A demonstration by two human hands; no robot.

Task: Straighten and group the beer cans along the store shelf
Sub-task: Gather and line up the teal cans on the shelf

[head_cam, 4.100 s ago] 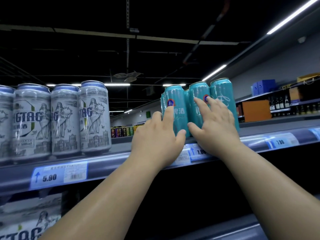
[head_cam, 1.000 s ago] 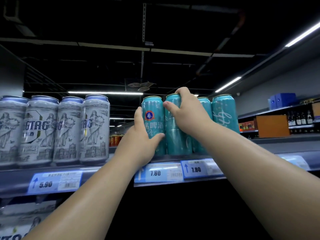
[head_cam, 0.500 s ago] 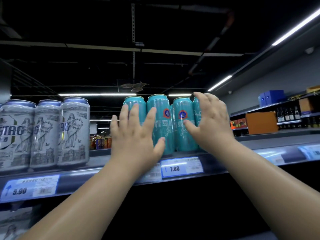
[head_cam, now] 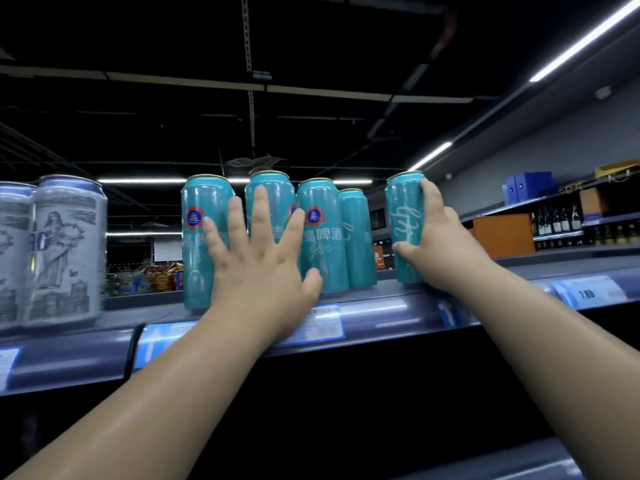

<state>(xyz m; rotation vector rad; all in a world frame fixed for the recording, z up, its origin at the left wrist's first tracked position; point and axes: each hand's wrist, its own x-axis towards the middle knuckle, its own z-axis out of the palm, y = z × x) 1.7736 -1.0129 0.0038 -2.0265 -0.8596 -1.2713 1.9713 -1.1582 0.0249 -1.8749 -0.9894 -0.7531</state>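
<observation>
Several teal beer cans stand upright on the grey store shelf (head_cam: 381,308). Three of them, the left can (head_cam: 199,258), a middle can (head_cam: 272,192) and a third can (head_cam: 323,244), stand close together, with a fourth (head_cam: 358,237) just behind. My left hand (head_cam: 258,268) lies flat against their fronts, fingers spread and straight. A separate teal can (head_cam: 405,223) stands apart to the right. My right hand (head_cam: 438,244) grips it, fingers curled round its right side and thumb at the front.
Grey-white beer cans (head_cam: 64,251) stand at the shelf's left end, with a gap between them and the teal cans. Price tags (head_cam: 323,327) line the shelf edge. At the far right stand shelves with bottles (head_cam: 557,220) and an orange box (head_cam: 504,237).
My right hand has left the cluster and taken hold of a single teal can, now apart to the right. My left hand stays spread on the grouped cans. The view shifted right.
</observation>
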